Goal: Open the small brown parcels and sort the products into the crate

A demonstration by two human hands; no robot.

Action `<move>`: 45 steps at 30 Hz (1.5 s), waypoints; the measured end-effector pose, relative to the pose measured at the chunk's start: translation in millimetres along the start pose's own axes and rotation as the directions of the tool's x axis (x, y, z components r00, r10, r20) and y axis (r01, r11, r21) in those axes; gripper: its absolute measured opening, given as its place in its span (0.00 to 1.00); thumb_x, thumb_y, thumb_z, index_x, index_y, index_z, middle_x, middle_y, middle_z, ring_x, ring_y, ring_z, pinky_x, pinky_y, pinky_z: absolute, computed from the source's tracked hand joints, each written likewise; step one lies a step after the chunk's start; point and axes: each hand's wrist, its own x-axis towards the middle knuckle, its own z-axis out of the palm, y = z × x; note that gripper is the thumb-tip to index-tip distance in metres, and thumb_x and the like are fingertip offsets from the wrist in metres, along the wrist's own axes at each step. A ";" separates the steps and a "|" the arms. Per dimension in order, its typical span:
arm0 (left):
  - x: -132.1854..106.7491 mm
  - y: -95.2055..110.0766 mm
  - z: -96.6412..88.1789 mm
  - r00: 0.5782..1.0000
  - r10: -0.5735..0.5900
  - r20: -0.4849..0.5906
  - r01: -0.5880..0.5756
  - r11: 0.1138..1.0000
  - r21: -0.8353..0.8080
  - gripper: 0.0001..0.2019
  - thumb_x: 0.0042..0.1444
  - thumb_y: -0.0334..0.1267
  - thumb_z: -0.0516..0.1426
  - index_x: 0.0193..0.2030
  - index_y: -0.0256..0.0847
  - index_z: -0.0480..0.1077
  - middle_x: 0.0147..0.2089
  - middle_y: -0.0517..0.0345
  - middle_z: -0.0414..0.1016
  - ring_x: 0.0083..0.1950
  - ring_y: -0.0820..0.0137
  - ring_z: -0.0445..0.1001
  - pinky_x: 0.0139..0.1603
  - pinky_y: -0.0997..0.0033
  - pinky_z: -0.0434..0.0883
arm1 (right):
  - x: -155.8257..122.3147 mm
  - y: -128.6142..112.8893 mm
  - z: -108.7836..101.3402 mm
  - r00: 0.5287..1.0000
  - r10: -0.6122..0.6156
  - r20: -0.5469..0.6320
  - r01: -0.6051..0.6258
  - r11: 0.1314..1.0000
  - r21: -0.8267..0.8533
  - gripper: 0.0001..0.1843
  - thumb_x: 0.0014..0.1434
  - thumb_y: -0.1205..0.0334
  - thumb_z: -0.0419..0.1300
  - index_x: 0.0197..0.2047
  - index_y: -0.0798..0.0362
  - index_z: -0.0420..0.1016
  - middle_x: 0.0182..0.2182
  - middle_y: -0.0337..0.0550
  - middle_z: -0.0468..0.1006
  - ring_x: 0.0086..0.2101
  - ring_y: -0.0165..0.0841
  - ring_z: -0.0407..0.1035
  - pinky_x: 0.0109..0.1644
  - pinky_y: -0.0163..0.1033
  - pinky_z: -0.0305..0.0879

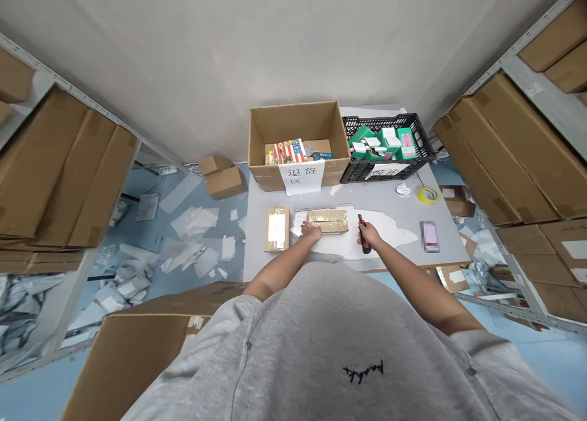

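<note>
Left hand (311,231) pins taped cardboard parcel (328,220) near the table (394,198) front edge, right hand (370,234) clamped on box cutter (364,245) just beside it; keep cutter angled away from left hand.

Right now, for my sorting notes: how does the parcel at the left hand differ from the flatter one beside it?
The parcel at the left hand looks thicker and is wrapped in shiny tan tape, while the flatter parcel shows a white label. The first lies crosswise on white paper; the second lies lengthwise on the grey table. The left hand touches only the first. Both are brown, rectangular and lying flat.
</note>
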 end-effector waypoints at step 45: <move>23.3 56.3 8.2 0.613 0.788 0.052 -0.636 0.455 0.623 0.35 0.70 0.60 0.38 0.71 0.39 0.63 0.62 0.39 0.73 0.64 0.54 0.71 0.63 0.56 0.68 | 5.8 -20.4 48.4 1.000 0.010 -0.012 -0.013 0.970 -0.245 0.17 0.78 0.50 0.46 0.55 0.53 0.67 0.22 0.38 0.73 0.15 0.32 0.68 0.24 0.35 0.66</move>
